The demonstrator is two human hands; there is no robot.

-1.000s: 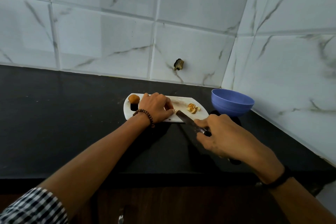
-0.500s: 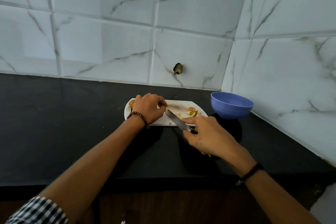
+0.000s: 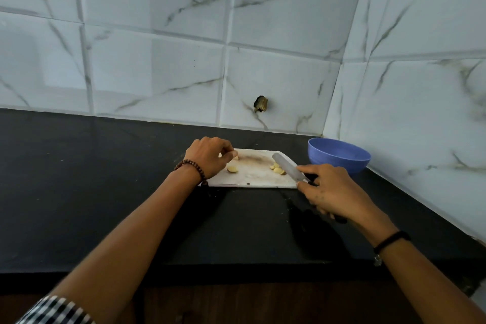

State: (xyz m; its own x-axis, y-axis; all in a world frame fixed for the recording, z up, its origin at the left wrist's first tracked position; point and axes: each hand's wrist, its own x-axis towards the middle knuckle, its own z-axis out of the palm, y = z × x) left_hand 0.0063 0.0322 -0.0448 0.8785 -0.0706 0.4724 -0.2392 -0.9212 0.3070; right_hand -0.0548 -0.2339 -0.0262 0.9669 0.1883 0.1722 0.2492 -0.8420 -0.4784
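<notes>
Right hand (image 3: 334,192) is wrapped round the knife (image 3: 288,169), blade slanting over the board's (image 3: 252,179) right end, just beside the cut pieces (image 3: 277,169). Left hand (image 3: 210,158) pinches a small chunk (image 3: 235,157) at the board's left. Blue bowl (image 3: 339,156) sits on the table (image 3: 105,179), right of the board.

knife (image 3: 288,169) handle: mostly hidden inside the right grip (image 3: 334,192);
board (image 3: 257,177), left end: behind the left grip (image 3: 207,156);
pinched piece (image 3: 236,157): largely covered by fingers
</notes>
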